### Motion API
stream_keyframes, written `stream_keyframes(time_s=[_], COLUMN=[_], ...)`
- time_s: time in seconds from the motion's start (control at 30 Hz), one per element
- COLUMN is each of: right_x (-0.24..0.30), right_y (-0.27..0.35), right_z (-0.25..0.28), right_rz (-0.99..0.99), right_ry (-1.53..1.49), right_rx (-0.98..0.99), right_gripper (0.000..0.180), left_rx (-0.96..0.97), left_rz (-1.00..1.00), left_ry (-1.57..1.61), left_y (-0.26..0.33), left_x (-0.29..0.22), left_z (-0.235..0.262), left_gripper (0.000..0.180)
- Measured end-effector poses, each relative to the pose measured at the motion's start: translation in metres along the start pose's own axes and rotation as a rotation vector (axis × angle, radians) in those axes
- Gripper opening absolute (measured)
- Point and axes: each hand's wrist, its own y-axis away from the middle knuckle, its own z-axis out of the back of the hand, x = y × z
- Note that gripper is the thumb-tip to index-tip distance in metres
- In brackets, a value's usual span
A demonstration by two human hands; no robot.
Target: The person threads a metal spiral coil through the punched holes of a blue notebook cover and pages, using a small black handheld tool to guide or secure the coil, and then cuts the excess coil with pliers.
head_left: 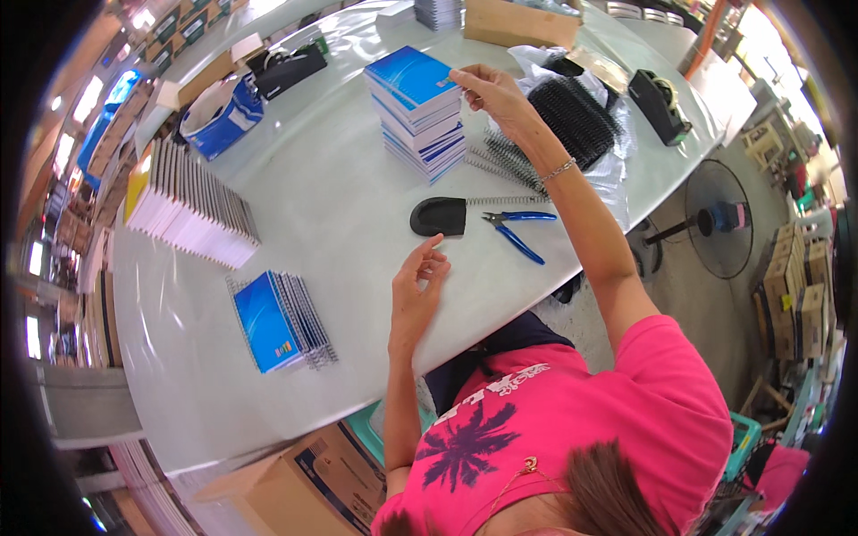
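My right hand reaches to the tall stack of blue-covered notebooks. Its thumb and fingertips pinch the right corner of the top notebook, which has no coil visible. My left hand hovers or rests at the near side of the table, holding nothing, its fingers loosely bent and apart. Just beyond its fingertips lies a black rounded pad. A single wire coil stretches right from the pad. Blue-handled pliers lie spread beside it.
Coil-bound blue notebooks lie at the left, near a taller bound stack. Black coils pile on plastic at the right, by a tape dispenser. A blue container stands far left; a fan stands beyond the table's right edge.
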Motion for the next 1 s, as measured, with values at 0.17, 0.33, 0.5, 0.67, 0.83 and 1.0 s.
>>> stream_keyframes(time_s=[0.17, 0.33, 0.5, 0.67, 0.83, 1.0], right_x=[0.000, -0.010, -0.037, -0.049, -0.039, -0.071], right_y=[0.041, 0.130, 0.199, 0.180, 0.103, 0.055], right_z=[-0.012, -0.016, -0.021, 0.051, 0.197, 0.272], right_rz=[0.216, 0.073, -0.122, 0.066, 0.362, 0.246], right_ry=[-0.294, -0.451, -0.424, 0.022, 0.779, 1.047], right_rx=[-0.220, -0.103, 0.107, -0.081, -0.708, -0.472], right_gripper=[0.027, 0.021, 0.018, 0.019, 0.019, 0.029], left_rx=[-0.122, -0.234, -0.327, -0.306, -0.243, -0.192], left_rz=[-0.010, -0.118, -0.052, 0.109, 0.230, 0.222], left_ry=[0.012, 0.237, 0.371, 0.197, -0.673, -1.122], left_y=[0.007, -0.005, -0.012, 0.006, 0.033, 0.035], left_x=[-0.027, -0.070, -0.067, -0.062, -0.076, -0.079], left_z=[0.009, -0.012, -0.050, -0.054, -0.039, -0.045], left_gripper=[0.037, 0.048, 0.044, 0.031, 0.029, 0.024])
